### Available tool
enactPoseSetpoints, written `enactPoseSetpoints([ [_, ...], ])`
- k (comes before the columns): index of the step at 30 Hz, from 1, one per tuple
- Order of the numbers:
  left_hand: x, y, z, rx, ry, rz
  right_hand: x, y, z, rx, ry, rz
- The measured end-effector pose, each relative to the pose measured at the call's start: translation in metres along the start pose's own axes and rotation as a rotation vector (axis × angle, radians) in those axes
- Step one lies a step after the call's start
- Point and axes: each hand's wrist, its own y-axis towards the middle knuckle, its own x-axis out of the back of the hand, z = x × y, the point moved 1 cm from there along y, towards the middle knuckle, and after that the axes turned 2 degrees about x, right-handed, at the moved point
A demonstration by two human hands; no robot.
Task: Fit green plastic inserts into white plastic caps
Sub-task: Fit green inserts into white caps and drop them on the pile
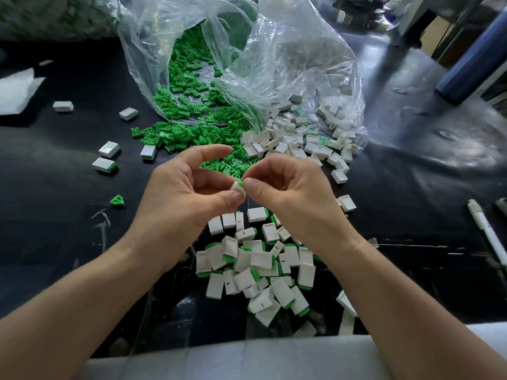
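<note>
Left hand (181, 193) pinches cap (237, 190), right hand (290, 193) seemingly pinching insert (240, 183) at rim.

Bright daylight from upper right glares on the black table (452, 138); edges bend and blur.

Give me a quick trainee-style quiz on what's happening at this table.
1. True or false: the left hand pinches a white cap while the right hand pinches the green insert at its top.
2. The big pile of finished caps lies: A) in a box; B) nearest the person; C) far left.
3. Fill in: loose green inserts spill from a clear plastic ____.
Key: 1 true; 2 B; 3 bag.
</note>
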Motion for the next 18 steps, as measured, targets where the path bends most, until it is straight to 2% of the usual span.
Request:
enactPoseSetpoints([
  [3, 0.0, 0.0, 0.0, 0.003, 0.011, -0.002, 0.0, 0.0, -0.001, -0.026, -0.054, 0.013],
  [11, 0.0, 0.001, -0.004, 0.02, 0.039, -0.014, 0.0, 0.0, -0.001, -0.117, 0.012, 0.03],
  [16, 0.001, -0.001, -0.004, 0.046, 0.053, -0.014, 0.009, 0.006, -0.004, -0.134, 0.021, -0.058],
  [18, 0.0, -0.002, -0.004, 0.046, 0.057, 0.003, 0.014, 0.008, -0.007, -0.119, -0.053, -0.114],
])
